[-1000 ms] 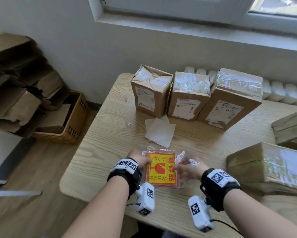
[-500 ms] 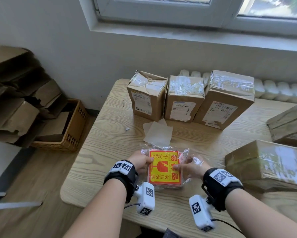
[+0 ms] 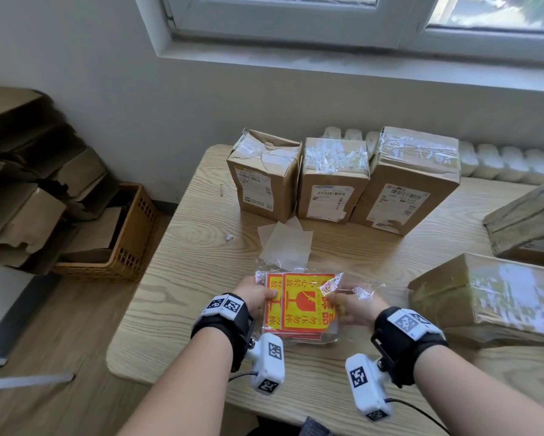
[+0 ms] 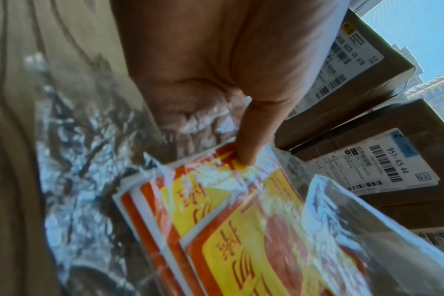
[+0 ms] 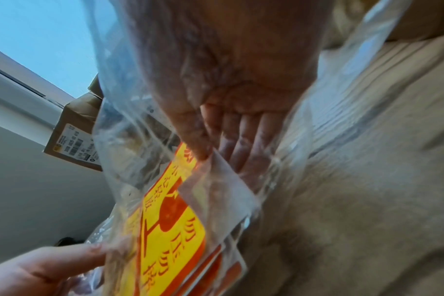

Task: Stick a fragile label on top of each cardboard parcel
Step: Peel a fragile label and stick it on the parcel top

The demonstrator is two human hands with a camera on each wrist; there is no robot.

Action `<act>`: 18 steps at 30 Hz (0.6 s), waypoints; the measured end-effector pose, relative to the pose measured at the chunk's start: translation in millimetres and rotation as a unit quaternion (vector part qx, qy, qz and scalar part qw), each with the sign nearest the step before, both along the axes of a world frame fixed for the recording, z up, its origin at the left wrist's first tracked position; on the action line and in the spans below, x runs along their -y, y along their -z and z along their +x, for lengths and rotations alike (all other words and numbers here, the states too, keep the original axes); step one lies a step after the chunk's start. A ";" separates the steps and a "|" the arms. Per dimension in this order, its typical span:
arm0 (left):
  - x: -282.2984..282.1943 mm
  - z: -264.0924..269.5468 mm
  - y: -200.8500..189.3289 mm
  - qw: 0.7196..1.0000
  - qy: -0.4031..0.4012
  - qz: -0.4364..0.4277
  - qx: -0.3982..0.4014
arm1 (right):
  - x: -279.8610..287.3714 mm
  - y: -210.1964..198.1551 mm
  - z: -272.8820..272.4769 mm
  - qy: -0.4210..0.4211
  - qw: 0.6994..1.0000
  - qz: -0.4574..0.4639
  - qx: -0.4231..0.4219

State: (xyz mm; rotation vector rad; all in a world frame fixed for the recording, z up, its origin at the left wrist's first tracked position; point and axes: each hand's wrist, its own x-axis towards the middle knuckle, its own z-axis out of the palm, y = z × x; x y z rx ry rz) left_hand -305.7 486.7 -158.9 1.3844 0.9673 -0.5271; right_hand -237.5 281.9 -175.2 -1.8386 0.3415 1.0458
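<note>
A stack of red-and-yellow fragile labels (image 3: 299, 305) lies in a crinkled clear plastic bag (image 3: 362, 289) near the table's front edge. My left hand (image 3: 255, 294) grips the stack's left edge through the bag, its thumb (image 4: 251, 136) pressing down on top. My right hand (image 3: 352, 305) reaches into the bag's open right side and pinches the top label (image 5: 170, 220) between thumb and fingers. That label sits offset to the right of the stack (image 4: 150, 230). Three taped cardboard parcels (image 3: 263, 174) (image 3: 332, 180) (image 3: 412, 177) stand in a row at the back of the table.
Two more parcels (image 3: 490, 294) (image 3: 528, 221) lie at the right. Loose backing sheets (image 3: 285, 243) rest between the bag and the parcel row. On the floor at the left are a woven basket (image 3: 129, 234) and flattened cartons (image 3: 28, 184). A radiator (image 3: 500, 162) runs behind the table.
The top label has slid to the right off the stack, so a second label's left strip now shows. Both hands keep their hold on the bag.
</note>
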 end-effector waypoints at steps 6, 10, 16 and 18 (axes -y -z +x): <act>-2.8 3.5 8.7 0.999 0.007 0.052 -0.014 | 2.9 2.7 2.1 0.039 0.999 -0.010 0.004; -16.9 4.5 20.9 0.990 0.016 0.140 -0.028 | 3.1 1.4 5.9 0.018 0.997 -0.019 0.079; -35.2 -0.5 14.7 0.949 0.049 0.302 -0.078 | 9.8 -3.1 14.2 0.019 0.983 -0.064 0.174; -32.2 0.7 10.1 0.937 0.026 0.337 -0.085 | 10.6 -7.6 17.1 0.020 0.979 -0.082 0.188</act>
